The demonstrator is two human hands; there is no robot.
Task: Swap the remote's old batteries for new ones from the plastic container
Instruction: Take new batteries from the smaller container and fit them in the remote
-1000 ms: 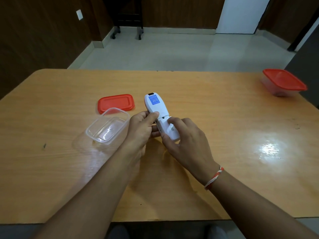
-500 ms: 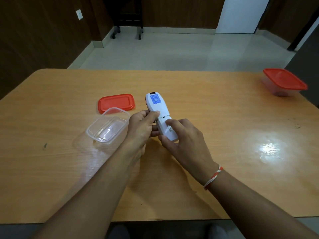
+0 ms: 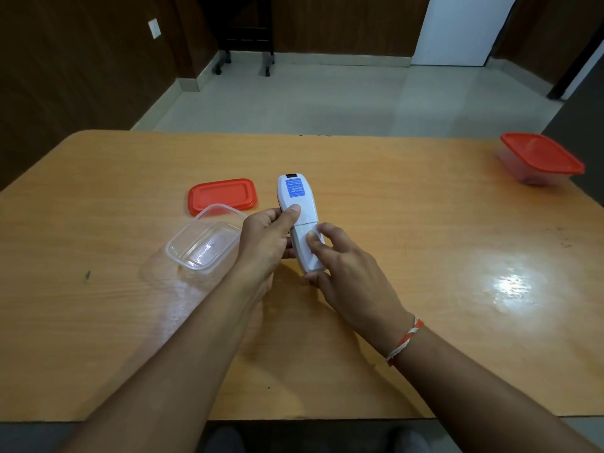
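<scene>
While both the left hand (image 3: 261,238) and right hand (image 3: 346,273) grip it, the white remote (image 3: 299,220) shows its blue-labelled back.

Dark wood-panelled walls (image 3: 81,60), pale tiled floor (image 3: 294,99), white door (image 3: 464,27) — perhaps — beyond the table (image 3: 392,191).

The slim white plastic remote (image 3: 299,220) lies back-up, blue label toward twelve o'clock. The clear rectangular plastic container (image 3: 204,245) sits open at its nine o'clock.
</scene>
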